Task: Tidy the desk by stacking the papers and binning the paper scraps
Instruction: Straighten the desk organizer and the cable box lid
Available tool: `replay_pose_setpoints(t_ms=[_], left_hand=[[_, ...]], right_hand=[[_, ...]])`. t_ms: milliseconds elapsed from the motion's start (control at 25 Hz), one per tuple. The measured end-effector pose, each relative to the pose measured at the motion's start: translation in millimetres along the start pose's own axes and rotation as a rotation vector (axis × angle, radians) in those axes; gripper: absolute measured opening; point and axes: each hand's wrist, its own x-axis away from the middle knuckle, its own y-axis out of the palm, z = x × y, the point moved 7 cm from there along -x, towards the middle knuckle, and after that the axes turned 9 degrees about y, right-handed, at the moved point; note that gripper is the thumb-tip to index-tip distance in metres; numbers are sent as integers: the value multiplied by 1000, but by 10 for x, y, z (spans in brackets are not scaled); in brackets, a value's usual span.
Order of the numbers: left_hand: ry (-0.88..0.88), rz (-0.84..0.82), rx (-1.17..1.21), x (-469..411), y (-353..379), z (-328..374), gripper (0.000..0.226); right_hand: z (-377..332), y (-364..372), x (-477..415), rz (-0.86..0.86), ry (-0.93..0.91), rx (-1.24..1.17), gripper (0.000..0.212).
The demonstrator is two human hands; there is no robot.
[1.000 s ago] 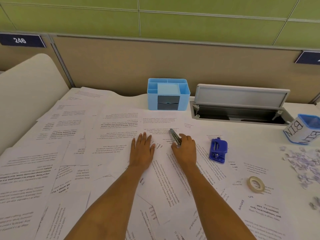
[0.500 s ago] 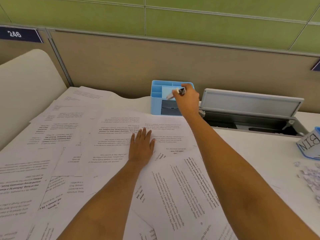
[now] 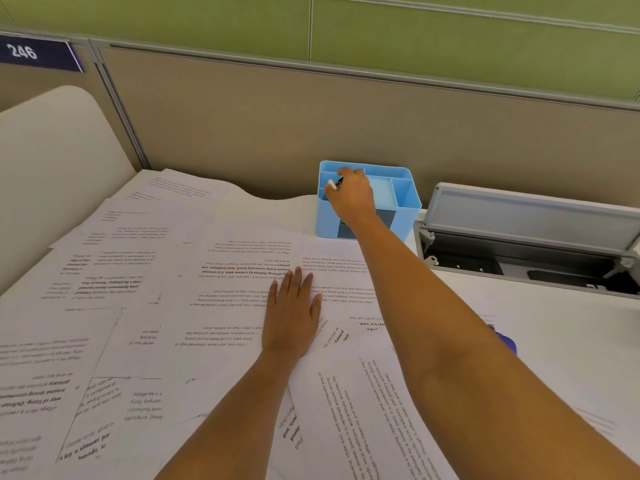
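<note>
Several printed paper sheets (image 3: 214, 299) lie scattered and overlapping across the white desk. My left hand (image 3: 292, 315) rests flat on them, fingers straight. My right hand (image 3: 351, 194) reaches over the blue desk organiser (image 3: 403, 192) at the back and grips a small grey-and-white tool (image 3: 334, 184), held above the organiser's left compartment. The bin and the paper scraps are out of view.
An open grey cable hatch (image 3: 526, 237) with a raised lid sits to the right of the organiser. A beige partition (image 3: 277, 126) closes the back of the desk. A purple-blue object (image 3: 507, 342) peeks out from behind my right forearm.
My right hand picked the tool up off the papers and carried it back to the organiser, then shifted left over its left compartment. The left hand stayed put. The view moved left.
</note>
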Motion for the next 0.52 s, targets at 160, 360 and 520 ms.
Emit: replay_pose_setpoints(t_ms=[160,360,520], left_hand=[[-3,4,18,14,-15,7,52],[-4,-15,-3,9,-24,10,52],[-9,4,19,18,-47,11,55]], right_hand=[[-79,103,-110,-68,-8,111,45],[-147,117,-185,-117,22,281,46],[-198,38,-219,-115,95,277,40]])
